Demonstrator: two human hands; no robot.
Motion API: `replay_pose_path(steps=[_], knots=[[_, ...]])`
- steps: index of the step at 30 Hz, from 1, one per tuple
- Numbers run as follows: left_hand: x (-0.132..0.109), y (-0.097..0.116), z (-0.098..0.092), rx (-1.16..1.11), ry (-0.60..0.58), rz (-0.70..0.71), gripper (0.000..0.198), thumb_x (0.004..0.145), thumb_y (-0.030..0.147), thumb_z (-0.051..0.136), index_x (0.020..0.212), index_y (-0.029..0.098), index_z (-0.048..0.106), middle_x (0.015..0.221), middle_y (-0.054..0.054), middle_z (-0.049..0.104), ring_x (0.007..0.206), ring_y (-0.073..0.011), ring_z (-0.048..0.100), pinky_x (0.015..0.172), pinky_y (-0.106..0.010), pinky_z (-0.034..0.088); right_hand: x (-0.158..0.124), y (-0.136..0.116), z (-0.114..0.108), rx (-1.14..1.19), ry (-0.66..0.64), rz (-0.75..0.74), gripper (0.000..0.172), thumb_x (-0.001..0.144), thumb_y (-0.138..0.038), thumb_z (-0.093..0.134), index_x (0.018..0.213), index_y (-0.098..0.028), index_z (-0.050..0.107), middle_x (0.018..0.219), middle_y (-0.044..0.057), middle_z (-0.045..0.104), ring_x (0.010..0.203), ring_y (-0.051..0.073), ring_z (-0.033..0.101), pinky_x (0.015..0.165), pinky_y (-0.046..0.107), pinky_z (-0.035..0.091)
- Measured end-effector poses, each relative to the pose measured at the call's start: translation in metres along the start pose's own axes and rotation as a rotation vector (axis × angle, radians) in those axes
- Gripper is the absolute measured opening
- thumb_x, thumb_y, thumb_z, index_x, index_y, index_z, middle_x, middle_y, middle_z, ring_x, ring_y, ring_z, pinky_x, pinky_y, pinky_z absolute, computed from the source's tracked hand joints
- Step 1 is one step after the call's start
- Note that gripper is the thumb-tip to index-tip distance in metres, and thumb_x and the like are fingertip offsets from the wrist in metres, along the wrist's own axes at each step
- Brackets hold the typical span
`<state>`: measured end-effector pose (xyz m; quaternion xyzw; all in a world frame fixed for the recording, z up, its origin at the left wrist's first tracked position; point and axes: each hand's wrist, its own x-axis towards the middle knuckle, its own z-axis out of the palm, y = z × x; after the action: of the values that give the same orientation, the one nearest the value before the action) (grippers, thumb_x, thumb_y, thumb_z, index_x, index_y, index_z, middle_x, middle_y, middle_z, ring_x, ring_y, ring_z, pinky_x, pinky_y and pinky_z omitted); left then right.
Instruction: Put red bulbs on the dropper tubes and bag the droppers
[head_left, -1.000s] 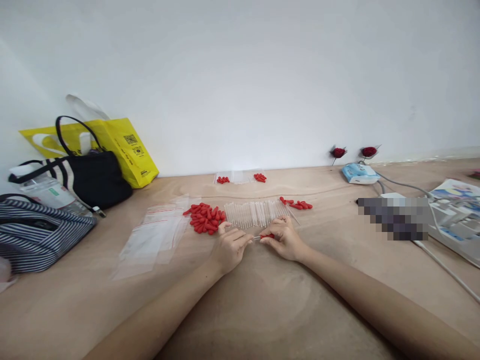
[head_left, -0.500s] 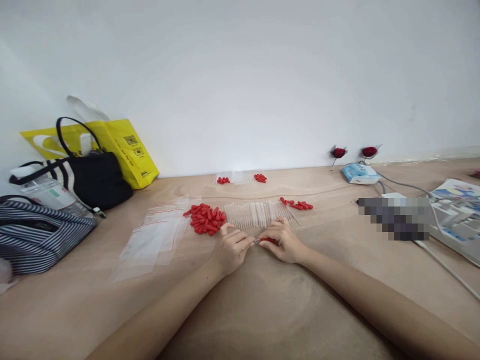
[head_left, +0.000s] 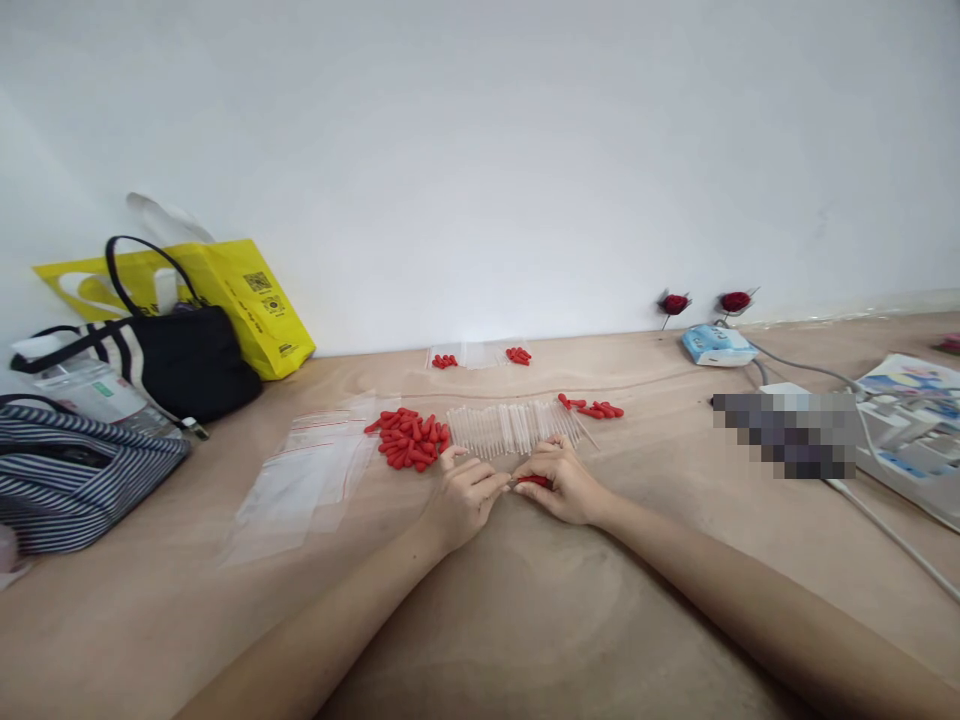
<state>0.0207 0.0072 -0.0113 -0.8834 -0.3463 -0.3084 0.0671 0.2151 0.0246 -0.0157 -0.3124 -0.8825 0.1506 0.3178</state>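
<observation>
Head view, left hand (head_left: 469, 495): pinched on one thin clear tube (head_left: 513, 484), barely visible
Right hand (head_left: 566, 485): clamped on one red bulb (head_left: 534, 481), beside the left fingertips, over the tabletop (head_left: 585, 620)
Progress: this pair seems nearly joined; finished total unclear
Remaining: bulb heap (head_left: 409, 438), tube row (head_left: 502, 428); too crowded to count
Far bulb clusters (head_left: 444, 361): two

Looks forward and steeply down from head height, close behind both forearms (head_left: 360, 600), across the table (head_left: 480, 610) to the wall (head_left: 480, 160), in one wide view.
</observation>
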Motion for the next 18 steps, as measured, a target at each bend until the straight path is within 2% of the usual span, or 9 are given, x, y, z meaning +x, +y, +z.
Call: replay_pose_path(steps=[5, 10, 13, 16, 18], knots=[[-0.001, -0.004, -0.004, -0.048, -0.002, -0.057, 0.017, 0.087, 0.027, 0.046, 0.086, 0.02, 0.062, 0.073, 0.0, 0.067, 0.068, -0.0134, 0.058, 0.087, -0.039, 0.023, -0.005, 0.01, -0.005, -0.007, 0.071, 0.102, 0.02, 0.077, -0.039, 0.058, 0.088, -0.023, 0.063, 0.074, 0.001, 0.065, 0.073, 0.015, 0.054, 0.08, 0.036, 0.027], [-0.002, -0.005, -0.008, -0.052, -0.049, -0.079, 0.018, 0.087, 0.027, 0.045, 0.081, 0.021, 0.062, 0.072, 0.001, 0.067, 0.068, -0.0134, 0.058, 0.086, -0.038, 0.024, -0.008, 0.013, -0.009, 0.077, 0.103, 0.194, 0.014, 0.075, -0.036, 0.06, 0.075, -0.022, 0.063, 0.069, 0.001, 0.063, 0.072, 0.016, 0.054, 0.083, 0.04, 0.029], [-0.001, -0.004, -0.008, -0.06, -0.035, -0.104, 0.017, 0.085, 0.028, 0.047, 0.082, 0.02, 0.062, 0.072, 0.0, 0.067, 0.068, -0.0137, 0.058, 0.084, -0.038, 0.026, -0.006, 0.012, -0.007, 0.294, 0.187, 0.303, 0.019, 0.07, -0.037, 0.064, 0.081, -0.022, 0.062, 0.072, 0.001, 0.064, 0.072, 0.017, 0.056, 0.08, 0.039, 0.036], [0.001, -0.002, -0.007, -0.095, 0.023, -0.155, 0.018, 0.085, 0.026, 0.046, 0.081, 0.02, 0.063, 0.066, 0.001, 0.066, 0.062, -0.0119, 0.057, 0.081, -0.036, 0.028, -0.002, 0.006, -0.001, 0.656, 0.299, 0.429, 0.039, 0.061, -0.039, 0.071, 0.093, -0.021, 0.057, 0.071, 0.0, 0.063, 0.066, 0.015, 0.058, 0.069, 0.032, 0.043], [0.003, 0.001, -0.005, -0.136, 0.038, -0.209, 0.019, 0.085, 0.026, 0.047, 0.081, 0.02, 0.064, 0.062, 0.002, 0.064, 0.059, -0.0109, 0.056, 0.078, -0.034, 0.029, 0.001, -0.001, 0.004, 0.855, 0.364, 0.476, 0.04, 0.058, -0.04, 0.073, 0.088, -0.021, 0.056, 0.068, -0.001, 0.063, 0.064, 0.014, 0.058, 0.066, 0.03, 0.044]])
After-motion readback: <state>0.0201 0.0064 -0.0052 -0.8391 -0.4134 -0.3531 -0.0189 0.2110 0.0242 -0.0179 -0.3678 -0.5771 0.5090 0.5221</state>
